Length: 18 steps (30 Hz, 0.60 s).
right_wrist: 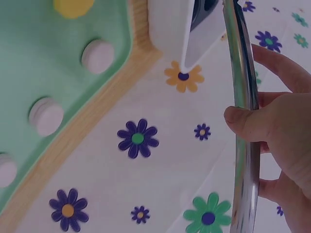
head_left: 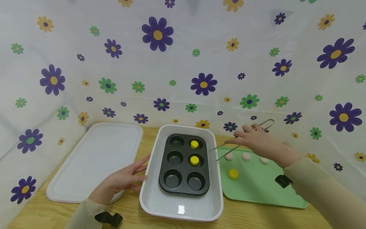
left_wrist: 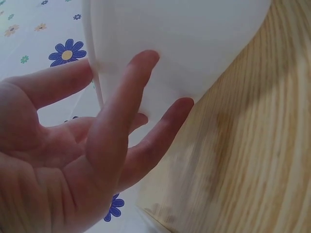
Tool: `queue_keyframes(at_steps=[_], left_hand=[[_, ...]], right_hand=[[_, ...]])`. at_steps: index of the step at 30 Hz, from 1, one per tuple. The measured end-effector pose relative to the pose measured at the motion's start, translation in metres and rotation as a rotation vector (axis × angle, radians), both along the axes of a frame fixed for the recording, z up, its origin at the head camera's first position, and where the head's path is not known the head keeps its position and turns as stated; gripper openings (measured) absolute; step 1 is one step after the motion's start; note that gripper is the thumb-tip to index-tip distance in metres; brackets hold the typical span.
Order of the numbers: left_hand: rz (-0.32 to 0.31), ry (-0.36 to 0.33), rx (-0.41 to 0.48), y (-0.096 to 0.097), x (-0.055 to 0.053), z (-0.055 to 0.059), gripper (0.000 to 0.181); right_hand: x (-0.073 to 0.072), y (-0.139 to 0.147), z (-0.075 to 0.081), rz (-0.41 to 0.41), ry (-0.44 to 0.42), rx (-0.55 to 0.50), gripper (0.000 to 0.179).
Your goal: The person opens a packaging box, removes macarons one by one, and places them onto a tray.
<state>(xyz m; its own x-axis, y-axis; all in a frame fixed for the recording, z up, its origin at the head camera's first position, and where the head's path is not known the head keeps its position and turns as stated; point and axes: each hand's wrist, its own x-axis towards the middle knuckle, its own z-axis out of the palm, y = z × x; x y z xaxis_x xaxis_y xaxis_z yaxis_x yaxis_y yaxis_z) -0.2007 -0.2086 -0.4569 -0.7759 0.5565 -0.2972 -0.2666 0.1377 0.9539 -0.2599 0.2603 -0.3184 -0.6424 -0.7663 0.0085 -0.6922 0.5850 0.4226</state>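
Note:
My right hand (head_left: 255, 141) holds metal tongs (right_wrist: 247, 165), with the thumb on one arm and the fingers on the far side. The tongs' tips stand apart over the right rim of a white bin (head_left: 180, 208), nothing between them. In the bin lies a dark muffin tin (head_left: 184, 173). Yellow macarons sit in two of its right-hand cups, the far one (head_left: 194, 144) and the middle one (head_left: 194, 160). At the bin's left side, my left hand (head_left: 125, 179) has its fingers spread along the outer wall (left_wrist: 194, 39), thumb at the rim.
Right of the bin, a green tray (head_left: 257, 190) bears one yellow macaron (head_left: 233, 174) and three pale pink ones, the middle one (head_left: 246, 156) among them. A white tray (head_left: 97, 159) lies to the left on the wooden table (head_left: 128, 211). Behind hangs a flowered sheet (head_left: 183, 41).

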Motion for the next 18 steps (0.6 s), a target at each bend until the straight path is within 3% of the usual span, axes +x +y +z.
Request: queue_keyframes(at_steps=[4,11,18], left_hand=[[0.008,0.002,-0.005,0.0,0.0,0.0,0.086],[0.008,0.004,0.007,-0.003,0.001,-0.003,0.086],[0.006,0.003,0.011,-0.001,0.0,-0.004,0.084]], right_hand=[[-0.007,-0.019,-0.003,0.019,-0.039,0.005,0.07],[-0.018,-0.047,-0.009,0.068,-0.025,0.002,0.077],[-0.025,-0.057,-0.019,0.038,-0.103,0.042,0.072]])
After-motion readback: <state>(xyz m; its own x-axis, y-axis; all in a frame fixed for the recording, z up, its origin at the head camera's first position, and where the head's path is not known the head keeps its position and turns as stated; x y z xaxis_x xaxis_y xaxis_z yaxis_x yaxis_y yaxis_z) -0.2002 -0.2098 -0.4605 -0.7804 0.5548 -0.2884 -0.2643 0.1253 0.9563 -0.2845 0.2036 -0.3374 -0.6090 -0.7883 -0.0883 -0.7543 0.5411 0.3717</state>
